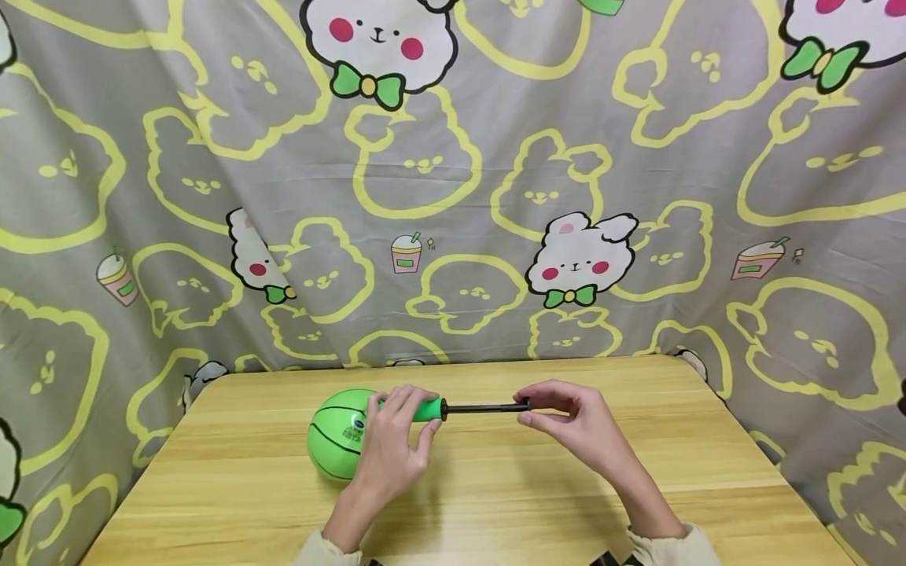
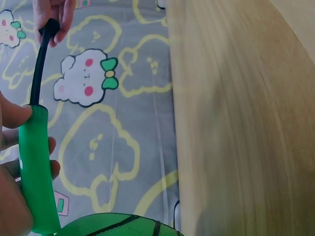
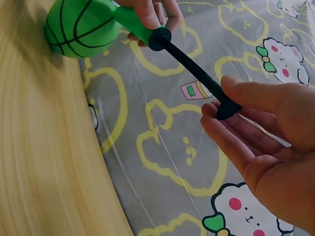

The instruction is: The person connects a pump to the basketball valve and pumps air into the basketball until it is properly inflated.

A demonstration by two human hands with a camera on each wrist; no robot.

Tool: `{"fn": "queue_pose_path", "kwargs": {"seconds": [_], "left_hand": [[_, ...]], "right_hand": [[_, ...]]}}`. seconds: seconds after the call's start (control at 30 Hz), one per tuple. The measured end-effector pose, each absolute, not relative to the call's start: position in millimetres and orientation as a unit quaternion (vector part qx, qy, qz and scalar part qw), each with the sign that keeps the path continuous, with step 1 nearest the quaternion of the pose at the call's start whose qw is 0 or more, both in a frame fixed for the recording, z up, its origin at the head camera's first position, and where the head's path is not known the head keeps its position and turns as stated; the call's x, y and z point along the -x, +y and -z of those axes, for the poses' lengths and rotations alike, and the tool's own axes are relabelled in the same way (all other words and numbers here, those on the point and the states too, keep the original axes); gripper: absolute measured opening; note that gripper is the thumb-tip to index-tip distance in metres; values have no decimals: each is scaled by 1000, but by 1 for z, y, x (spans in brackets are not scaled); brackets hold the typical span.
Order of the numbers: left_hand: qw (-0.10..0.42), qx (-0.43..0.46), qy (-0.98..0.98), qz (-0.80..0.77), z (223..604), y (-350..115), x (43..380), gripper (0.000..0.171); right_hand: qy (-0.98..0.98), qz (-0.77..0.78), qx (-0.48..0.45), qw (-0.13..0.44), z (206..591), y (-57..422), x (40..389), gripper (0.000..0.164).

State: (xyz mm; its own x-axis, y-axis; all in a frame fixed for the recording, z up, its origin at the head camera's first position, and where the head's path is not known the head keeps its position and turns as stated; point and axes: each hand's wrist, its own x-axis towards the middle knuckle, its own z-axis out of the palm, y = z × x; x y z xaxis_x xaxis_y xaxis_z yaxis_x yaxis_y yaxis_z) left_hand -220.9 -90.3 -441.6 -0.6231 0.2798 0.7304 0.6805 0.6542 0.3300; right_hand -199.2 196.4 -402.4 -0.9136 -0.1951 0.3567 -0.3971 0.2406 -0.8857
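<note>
The green ball point(image 1: 333, 440) looks to be resting on the table point(image 1: 566, 503), around seven o'clock in the head view, and the green pump point(image 1: 428, 410) is being held at six o'clock, with its barrel end seemingly meeting the ball. Whether a needle is actually being seated in there can't be told, since that bit is being hidden by the left hand point(image 1: 392, 448). The barrel is being gripped by that hand, fingers wrapped round it, while the black handle point(image 3: 226, 109) is being pinched between thumb and fingertips by the right hand point(image 1: 576, 420), out toward three o'clock. As far as progress goes, the lining-up is looking pretty much done: the rod point(image 1: 484, 409) is being held pulled out and the pump is pointing straight off the ball. The push back in is apparently still being left undone for this stroke. The ball is already looking round, but firmness isn't being shown, so how many strokes are being needed is honestly anyone's guess.
</note>
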Motion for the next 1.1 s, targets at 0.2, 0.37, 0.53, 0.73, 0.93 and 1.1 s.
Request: {"fn": "queue_pose_path", "kwargs": {"seconds": [0.2, 0.37, 0.53, 0.73, 0.93, 1.1], "left_hand": [[322, 286, -850, 304, 443, -87, 219, 27], [329, 292, -848, 296, 444, -81, 218, 27], [330, 298, -847, 290, 445, -76, 215, 27], [322, 299, -852, 285, 446, -70, 210, 28], [314, 303, -852, 290, 449, -62, 206, 28], [308, 308, -851, 294, 450, -60, 204, 28]], "right_hand": [[-784, -583, -186, 103, 407, 190, 199, 26], [-780, -591, -180, 106, 410, 179, 199, 25], [-768, -610, -173, 91, 412, 168, 197, 25], [-760, -622, -175, 73, 415, 157, 196, 26], [-759, -621, -181, 71, 419, 149, 195, 26], [-757, -624, -184, 63, 420, 146, 193, 25]]}}
